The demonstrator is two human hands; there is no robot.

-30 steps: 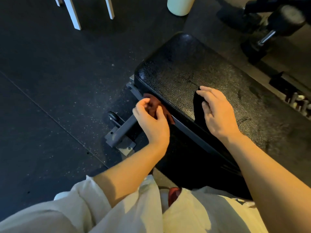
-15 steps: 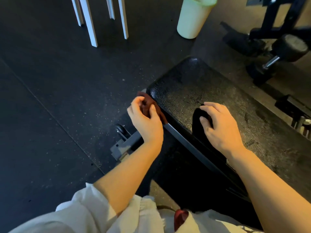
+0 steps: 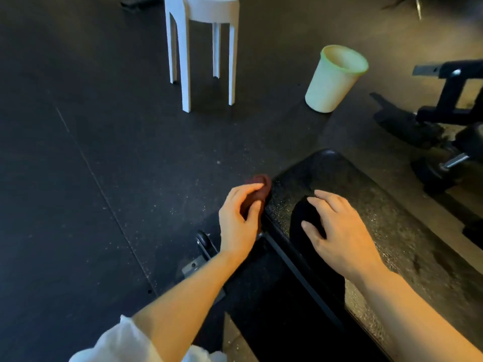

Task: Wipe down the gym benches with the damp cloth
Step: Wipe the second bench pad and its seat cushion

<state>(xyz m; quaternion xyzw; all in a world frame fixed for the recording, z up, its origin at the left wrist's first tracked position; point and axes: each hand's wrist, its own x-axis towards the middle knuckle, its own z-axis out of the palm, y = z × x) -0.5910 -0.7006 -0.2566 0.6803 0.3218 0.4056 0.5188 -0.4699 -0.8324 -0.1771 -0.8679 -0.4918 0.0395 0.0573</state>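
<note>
a: what is changing on your feed?

b: i am seeing the left hand (image 3: 239, 220) working forward along the near edge of the bench (image 3: 371, 218). a second ago it was back near the frame bracket (image 3: 194, 266); now it is up by the front corner of the pad. it is gripping the dark red cloth (image 3: 257, 190), fingers curled round the wad, pressing it against the pad's side edge.

a: and the right?

b: the right hand (image 3: 337, 228) is lying flat on top of the pad, fingers spread, touching a black patch (image 3: 304, 214) under the thumb. i cannot tell whether that is cloth or shadow. it is staying put, bracing.

a: meaning for the job?

b: i am judging the side edge is nearly covered; the corner is next, then the top. the pad is already looking wet and speckled. the white stool (image 3: 202, 48) and pale bucket (image 3: 335, 79) are standing well apart on the floor (image 3: 104, 165).
</note>
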